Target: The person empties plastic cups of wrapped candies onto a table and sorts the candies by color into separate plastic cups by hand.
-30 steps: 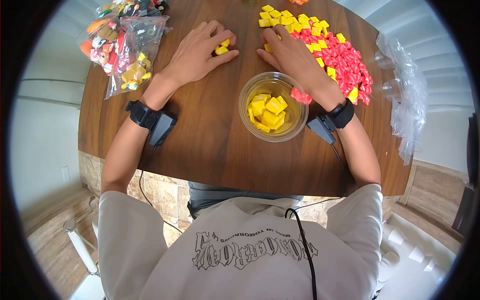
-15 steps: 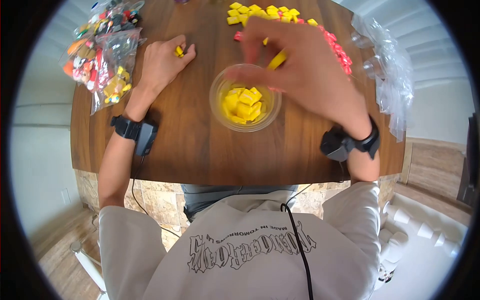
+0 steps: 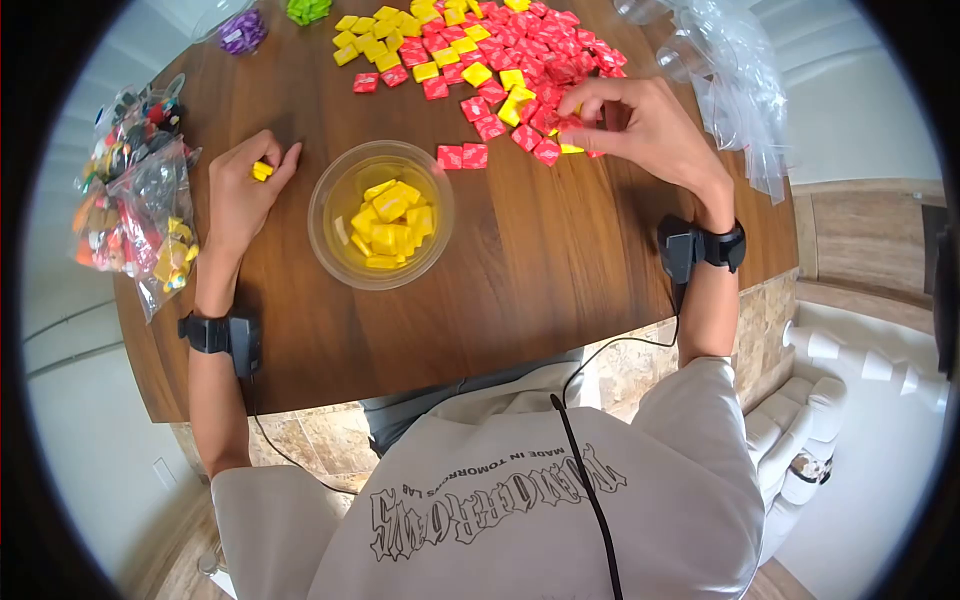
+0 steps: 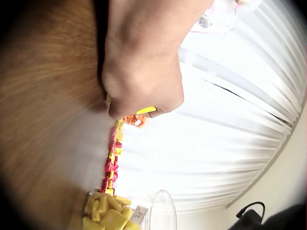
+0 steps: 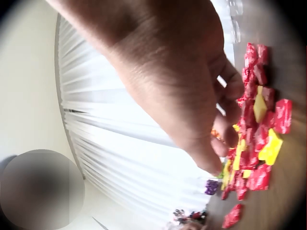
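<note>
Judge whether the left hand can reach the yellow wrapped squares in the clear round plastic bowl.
Likely yes: the bowl is uncovered and close by, though the left hand holds yellow pieces.

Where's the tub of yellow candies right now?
Head view, left of centre: the tub sits on the wooden table, between the left hand and two adjacent red candies.

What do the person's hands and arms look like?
The left hand and right hand are bare. Black straps circle both wrists, each with a dark boxy device and a thin black cable. The loose off-white sleeves end near the elbows.
</note>
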Demonstrator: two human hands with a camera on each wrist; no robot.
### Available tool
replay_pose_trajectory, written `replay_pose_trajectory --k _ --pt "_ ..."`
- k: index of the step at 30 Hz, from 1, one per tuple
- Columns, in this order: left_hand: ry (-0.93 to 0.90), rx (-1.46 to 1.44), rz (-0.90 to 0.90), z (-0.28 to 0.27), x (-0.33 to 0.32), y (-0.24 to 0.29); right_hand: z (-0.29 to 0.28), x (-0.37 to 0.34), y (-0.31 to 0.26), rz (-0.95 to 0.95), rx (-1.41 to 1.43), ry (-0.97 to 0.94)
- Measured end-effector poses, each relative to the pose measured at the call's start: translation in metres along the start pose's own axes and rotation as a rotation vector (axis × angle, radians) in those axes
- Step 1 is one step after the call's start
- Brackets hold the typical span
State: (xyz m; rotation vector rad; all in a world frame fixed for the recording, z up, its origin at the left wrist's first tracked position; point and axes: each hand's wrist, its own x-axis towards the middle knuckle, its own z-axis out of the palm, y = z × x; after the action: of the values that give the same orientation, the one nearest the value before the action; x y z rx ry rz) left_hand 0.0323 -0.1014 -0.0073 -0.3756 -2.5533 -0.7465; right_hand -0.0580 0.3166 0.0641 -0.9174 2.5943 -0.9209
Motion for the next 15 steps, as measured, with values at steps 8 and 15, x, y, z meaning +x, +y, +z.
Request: replay_pose_trajectory --k 8,15 --pt "0.138 -0.096 -0.286 -0.004 0.005 -0.019 0.006 -0.002 0.019 -0.149 -0.19 -0.018" --pt "0.347 -1.024 -0.719 -0.022 0.02 -0.026 0.003 -0.006 0.023 -0.078 -0.25 0.08"
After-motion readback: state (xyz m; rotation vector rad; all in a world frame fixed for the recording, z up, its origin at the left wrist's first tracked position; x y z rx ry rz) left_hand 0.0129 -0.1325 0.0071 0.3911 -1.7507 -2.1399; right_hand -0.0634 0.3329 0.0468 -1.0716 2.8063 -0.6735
